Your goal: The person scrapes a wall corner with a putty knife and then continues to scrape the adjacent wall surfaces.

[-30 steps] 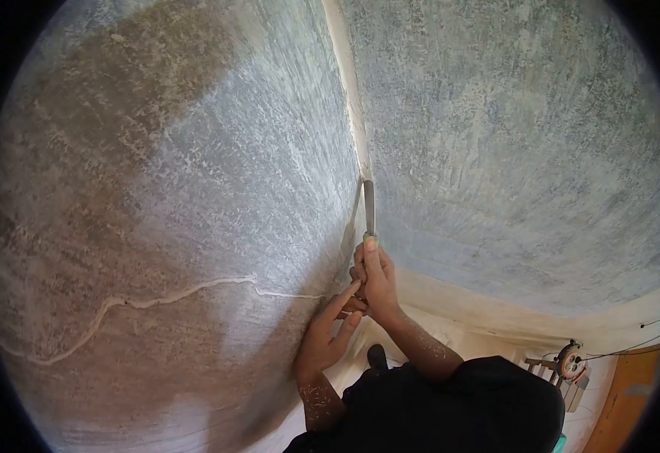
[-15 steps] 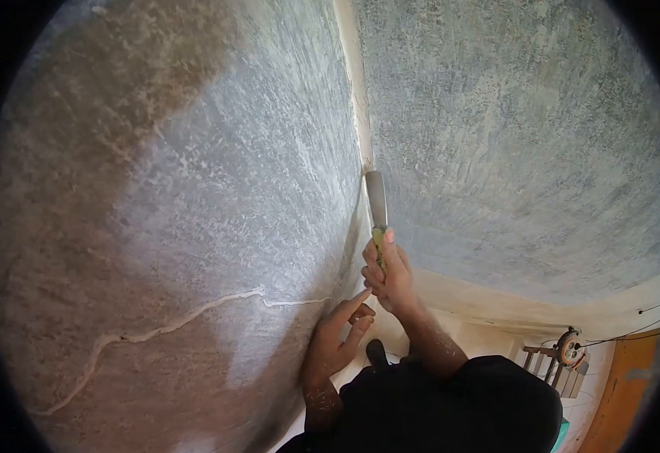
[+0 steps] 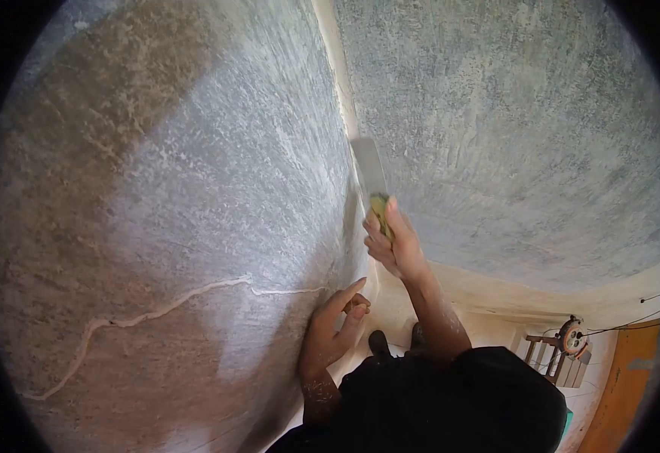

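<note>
While the right hand [image 3: 392, 240] is closed around the yellow handle of a putty knife [image 3: 371, 177], the blade points to 12 o'clock, laid into the corner seam [image 3: 335, 83] between two plastered walls. At 7 o'clock from it, the left hand [image 3: 334, 326] is open, fingers loosely spread, index tip touching the left wall [image 3: 194, 166]. The knife looks light, with a thin, springy, sharp-edged blade, so the stiff handle is the place to hold. A filled crack [image 3: 156, 309] runs toward 9 o'clock. The seam offers open room upward, and the right wall [image 3: 511, 136] crowds close.
</note>
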Motion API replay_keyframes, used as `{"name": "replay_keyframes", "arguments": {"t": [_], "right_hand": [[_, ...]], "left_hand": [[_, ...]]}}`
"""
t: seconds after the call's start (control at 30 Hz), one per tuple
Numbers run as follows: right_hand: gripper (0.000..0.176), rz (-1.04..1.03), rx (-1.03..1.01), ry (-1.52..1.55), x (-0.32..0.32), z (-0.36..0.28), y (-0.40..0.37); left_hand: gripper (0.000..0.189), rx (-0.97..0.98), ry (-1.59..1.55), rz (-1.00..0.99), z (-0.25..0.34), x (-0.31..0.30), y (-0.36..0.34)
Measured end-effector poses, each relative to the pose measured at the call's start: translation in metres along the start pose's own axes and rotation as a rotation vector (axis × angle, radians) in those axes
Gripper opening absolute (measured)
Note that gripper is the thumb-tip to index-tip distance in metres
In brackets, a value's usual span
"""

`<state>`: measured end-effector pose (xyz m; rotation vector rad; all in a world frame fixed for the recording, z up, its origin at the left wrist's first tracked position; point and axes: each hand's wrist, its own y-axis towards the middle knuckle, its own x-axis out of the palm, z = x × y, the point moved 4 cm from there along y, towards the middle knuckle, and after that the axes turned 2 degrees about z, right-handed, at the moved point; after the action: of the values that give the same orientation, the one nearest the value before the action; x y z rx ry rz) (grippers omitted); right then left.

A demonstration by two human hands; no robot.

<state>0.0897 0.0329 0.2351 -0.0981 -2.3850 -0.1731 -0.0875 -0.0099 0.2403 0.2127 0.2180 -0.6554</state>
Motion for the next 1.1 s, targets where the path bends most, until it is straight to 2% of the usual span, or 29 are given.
{"name": "replay_keyframes", "arguments": {"t": [0.07,0.17,0.47,0.57,0.8,1.0,1.1], "right_hand": [[0.052,0.127,0.032,-0.026,-0.007,0.010,-0.020],[0.052,0.075,-0.006,-0.058,-0.014,0.020,-0.016],[0.050,0.215,-0.001,0.007,0.012,0.023,-0.014],[0.051,0.257,-0.067,-0.062,0.007,0.032,-0.017],[0.050,0.284,-0.028,0.006,0.011,0.029,-0.018],[0.051,0.229,0.024,0.111,0.018,0.021,-0.018],[0.050,0.232,-0.028,0.006,0.004,0.017,-0.023]], "left_hand": [[0.040,0.024,-0.014,0.000,-0.001,0.000,0.000],[0.041,0.024,-0.019,-0.005,-0.001,0.001,0.003],[0.041,0.005,-0.016,-0.013,0.000,0.000,0.001],[0.041,0.001,-0.023,-0.011,-0.001,-0.001,-0.001],[0.041,0.004,-0.003,0.007,0.002,-0.001,0.000],[0.040,0.002,-0.015,0.008,0.001,-0.001,-0.001],[0.039,0.022,-0.017,-0.005,-0.001,-0.002,-0.004]]}}
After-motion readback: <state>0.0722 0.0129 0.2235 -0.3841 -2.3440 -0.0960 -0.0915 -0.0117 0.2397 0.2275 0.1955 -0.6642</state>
